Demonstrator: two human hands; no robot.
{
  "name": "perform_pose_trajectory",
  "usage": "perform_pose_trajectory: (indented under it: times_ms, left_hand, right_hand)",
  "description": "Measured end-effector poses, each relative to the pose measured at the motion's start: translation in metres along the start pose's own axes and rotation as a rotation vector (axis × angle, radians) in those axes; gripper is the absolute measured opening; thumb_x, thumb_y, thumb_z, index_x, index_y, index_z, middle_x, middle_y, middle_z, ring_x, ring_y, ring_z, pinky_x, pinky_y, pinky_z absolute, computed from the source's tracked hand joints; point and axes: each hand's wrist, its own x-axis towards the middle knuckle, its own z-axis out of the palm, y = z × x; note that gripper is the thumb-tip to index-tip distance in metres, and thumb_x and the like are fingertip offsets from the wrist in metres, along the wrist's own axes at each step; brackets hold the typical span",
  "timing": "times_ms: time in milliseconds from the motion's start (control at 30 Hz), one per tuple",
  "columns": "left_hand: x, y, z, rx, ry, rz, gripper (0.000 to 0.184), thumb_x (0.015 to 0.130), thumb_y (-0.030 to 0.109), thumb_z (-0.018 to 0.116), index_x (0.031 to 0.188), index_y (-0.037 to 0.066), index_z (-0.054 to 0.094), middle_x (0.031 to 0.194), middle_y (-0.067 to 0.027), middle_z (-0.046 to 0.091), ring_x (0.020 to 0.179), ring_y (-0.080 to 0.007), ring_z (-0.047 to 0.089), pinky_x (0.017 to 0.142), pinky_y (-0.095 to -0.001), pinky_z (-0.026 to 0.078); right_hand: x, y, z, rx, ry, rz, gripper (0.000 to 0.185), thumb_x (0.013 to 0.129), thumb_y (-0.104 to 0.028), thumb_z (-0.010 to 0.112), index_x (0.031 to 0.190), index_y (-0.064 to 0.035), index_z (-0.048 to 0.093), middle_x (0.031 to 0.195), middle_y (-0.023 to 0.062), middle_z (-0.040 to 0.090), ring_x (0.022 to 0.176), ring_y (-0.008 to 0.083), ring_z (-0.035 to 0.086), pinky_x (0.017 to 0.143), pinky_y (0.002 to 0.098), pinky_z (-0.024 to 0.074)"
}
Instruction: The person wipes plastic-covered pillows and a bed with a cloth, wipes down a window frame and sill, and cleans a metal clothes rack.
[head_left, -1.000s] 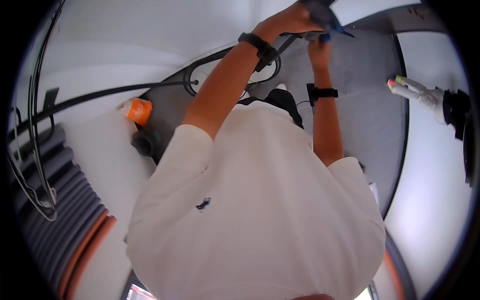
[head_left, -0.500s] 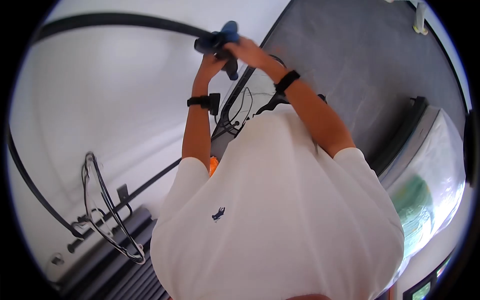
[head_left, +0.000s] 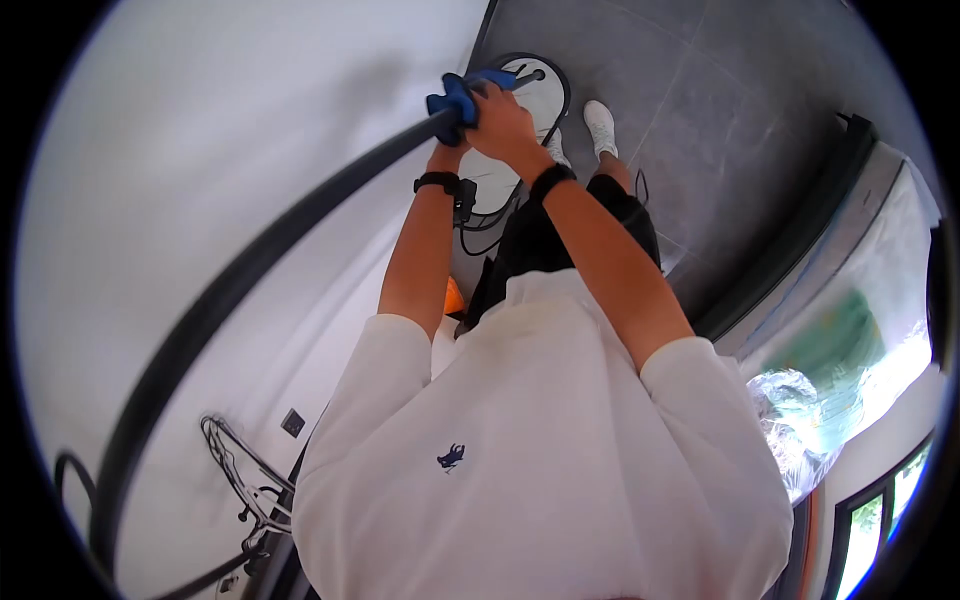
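Observation:
Both my arms reach forward to a blue clamp-like piece (head_left: 456,104) on a long black pole (head_left: 235,275). The pole looks bowed as it runs from the lower left up to the blue piece. My right hand (head_left: 503,122) has its fingers wrapped round the blue piece from the right. Just below and to the left, my left hand (head_left: 448,157) grips the same piece from underneath, its fingers mostly hidden. Past my right hand a thin dark rod end (head_left: 538,76) shows over a white oval panel with a black rim (head_left: 545,105).
A white wall (head_left: 200,130) is close on my left, with bundled cables (head_left: 235,460) and a socket (head_left: 292,423). On the grey tiled floor (head_left: 690,110) are my white shoes (head_left: 600,125). A plastic-wrapped object (head_left: 850,340) stands at the right, and an orange item (head_left: 454,296) sits beside me.
The view has swung, bringing my shoes and more of the white panel into sight. The pole now slants down to the lower left. My hands remain on the blue piece.

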Motion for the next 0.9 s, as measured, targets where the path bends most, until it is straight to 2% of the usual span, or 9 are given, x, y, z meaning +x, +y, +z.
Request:
perform_pose_trajectory:
  times_ms: [100,133,167,233,400,500,600,767,900]
  left_hand:
    - [0.014,-0.075,0.012,0.246,0.159,-0.289,0.025,0.100,0.033,0.043,0.098,0.008,0.048,0.111,-0.0115,0.056,0.103,-0.0191,0.055,0.095,-0.0362,0.044]
    - [0.008,-0.093,0.011,0.752,-0.026,-0.307,0.051,0.090,0.033,0.063,0.131,0.008,0.044,0.131,-0.0114,0.052,0.122,-0.0242,0.048,0.107,-0.0353,0.035]
    - [0.001,-0.100,0.015,0.744,-0.036,-0.325,0.051,0.090,0.033,0.063,0.131,0.008,0.044,0.131,-0.0114,0.052,0.122,-0.0242,0.048,0.107,-0.0353,0.035]
    - [-0.004,-0.102,0.026,-0.441,0.148,-0.597,0.044,0.097,0.031,0.053,0.132,0.007,0.044,0.138,-0.0119,0.048,0.127,-0.0226,0.044,0.109,-0.0345,0.033]
    - [-0.030,-0.083,0.040,0.225,0.014,-0.472,0.040,0.095,0.029,0.053,0.128,0.006,0.047,0.131,-0.0145,0.052,0.121,-0.0252,0.049,0.104,-0.0363,0.036]
    - [-0.048,-0.069,0.060,0.402,-0.167,-0.477,0.038,0.094,0.028,0.053,0.125,0.005,0.049,0.127,-0.0161,0.054,0.117,-0.0268,0.051,0.101,-0.0374,0.039]
    - [-0.071,-0.055,0.056,0.575,-0.310,-0.509,0.036,0.093,0.026,0.053,0.122,0.004,0.051,0.123,-0.0176,0.056,0.114,-0.0284,0.054,0.098,-0.0385,0.041]
    - [-0.041,-0.025,0.075,0.793,-0.564,-0.486,0.034,0.091,0.024,0.053,0.117,0.003,0.055,0.117,-0.0202,0.060,0.107,-0.0310,0.058,0.092,-0.0404,0.045]
    - [0.011,0.050,0.126,0.911,-0.692,-0.321,0.032,0.090,0.022,0.053,0.113,0.001,0.058,0.112,-0.0223,0.063,0.103,-0.0331,0.061,0.088,-0.0418,0.047]
  right_hand:
    - [0.008,0.044,0.005,0.064,0.060,0.111,0.056,0.073,-0.026,0.068,0.128,-0.0181,0.056,0.132,0.0075,0.050,0.116,0.0309,0.054,0.091,0.0459,0.0516]
    - [0.013,0.056,0.009,0.065,0.055,0.121,0.056,0.073,-0.026,0.068,0.128,-0.0181,0.056,0.132,0.0075,0.050,0.116,0.0309,0.054,0.091,0.0459,0.0516]
    - [0.015,0.062,0.016,0.058,0.015,0.162,0.057,0.073,-0.026,0.068,0.128,-0.0180,0.056,0.132,0.0073,0.051,0.116,0.0304,0.053,0.091,0.0458,0.0517]
    - [0.009,0.066,0.029,0.046,-0.030,0.214,0.058,0.073,-0.026,0.069,0.129,-0.0179,0.056,0.131,0.0070,0.051,0.116,0.0298,0.053,0.090,0.0457,0.0518]
    - [0.023,0.101,0.076,0.149,-0.029,0.223,0.058,0.070,-0.020,0.072,0.125,-0.0172,0.055,0.121,0.0115,0.055,0.112,0.0330,0.056,0.085,0.0492,0.0531]
    - [0.012,0.070,0.051,0.189,-0.035,0.509,0.056,0.069,-0.017,0.072,0.122,-0.0116,0.054,0.119,0.0138,0.057,0.116,0.0347,0.055,0.089,0.0496,0.0511]
    - [0.006,0.039,0.050,0.045,0.075,0.521,0.041,0.073,-0.028,0.067,0.107,-0.0056,0.064,0.107,0.0146,0.061,0.098,0.0318,0.059,0.072,0.0473,0.0495]
    - [-0.035,0.013,0.010,0.163,0.251,0.314,0.051,0.071,-0.024,0.068,0.119,-0.0112,0.059,0.118,0.0149,0.057,0.113,0.0337,0.054,0.095,0.0493,0.0432]
    - [-0.127,0.035,-0.029,0.284,0.695,0.219,0.042,0.073,-0.021,0.068,0.113,-0.0115,0.062,0.114,0.0154,0.058,0.110,0.0375,0.055,0.091,0.0483,0.0445]
